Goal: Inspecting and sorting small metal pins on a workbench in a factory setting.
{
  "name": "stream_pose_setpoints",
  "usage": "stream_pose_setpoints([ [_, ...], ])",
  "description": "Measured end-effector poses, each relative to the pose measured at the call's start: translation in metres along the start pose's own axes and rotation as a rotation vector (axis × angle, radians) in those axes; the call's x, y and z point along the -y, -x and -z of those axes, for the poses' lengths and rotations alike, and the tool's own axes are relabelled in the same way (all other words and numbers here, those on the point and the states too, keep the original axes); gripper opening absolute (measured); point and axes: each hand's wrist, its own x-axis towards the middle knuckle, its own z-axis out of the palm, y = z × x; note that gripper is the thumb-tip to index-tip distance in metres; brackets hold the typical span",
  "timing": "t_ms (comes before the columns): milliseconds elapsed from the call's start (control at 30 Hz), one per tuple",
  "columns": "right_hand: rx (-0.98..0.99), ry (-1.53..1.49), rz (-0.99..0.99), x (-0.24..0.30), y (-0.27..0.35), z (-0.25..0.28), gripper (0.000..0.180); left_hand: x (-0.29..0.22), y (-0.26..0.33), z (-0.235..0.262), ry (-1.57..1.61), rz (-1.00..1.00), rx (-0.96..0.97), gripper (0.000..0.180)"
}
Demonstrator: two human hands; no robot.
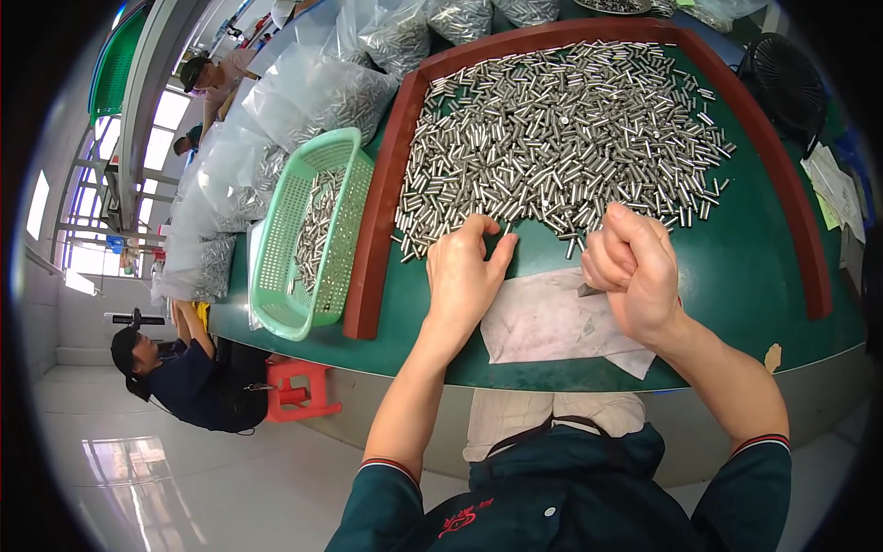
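Many short shiny metal pins [552,138] lie in a loose heap on the green tabletop [543,247]. My left hand [463,276] rests at the heap's near edge, thumb and forefinger apart, fingertips by the closest pins. To the right, my right hand [635,271] is raised in a closed fist above a stained, whitish cloth [543,322]. A small dark-grey tip shows beneath its curled fingers; the rest of what it grips is hidden. The cloth lies flat between my forearms, close to the table's front edge.
Red-brown rails [372,267] border the heap on three sides. Left of them stands a light-green perforated basket [267,267] holding pins. Clear bags of pins [322,101] line the far left. A black fan [782,87] and papers [835,189] sit right; a person [198,368] works at left.
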Motion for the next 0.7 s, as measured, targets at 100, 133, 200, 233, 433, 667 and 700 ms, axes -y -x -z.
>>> stream_pose_setpoints([
  [100,-0.006,-0.001,0.003,0.000,0.000,0.000,0.043,-0.003,0.002,0.002,-0.012,0.004,0.032,0.012],
  [133,-0.015,-0.002,0.003,0.000,0.000,0.002,0.043,-0.010,0.004,0.005,0.039,-0.019,0.049,0.009],
  [200,-0.013,-0.005,0.004,0.000,-0.001,0.003,0.043,-0.024,0.016,0.013,0.202,-0.044,0.212,0.007],
  [233,-0.011,0.061,-0.001,0.001,-0.001,0.001,0.043,-0.028,0.024,0.012,0.251,-0.085,0.271,0.007],
  [433,0.029,-0.003,0.035,0.002,-0.001,0.001,0.043,-0.034,0.039,-0.004,0.275,-0.131,0.213,0.005],
  [667,0.018,-0.016,0.019,-0.001,-0.002,0.001,0.043,-0.032,0.039,-0.006,0.293,-0.146,0.197,0.006],
  [700,0.015,-0.017,0.018,-0.001,-0.001,0.002,0.043,-0.033,0.040,-0.006,0.288,-0.151,0.186,0.006],
])
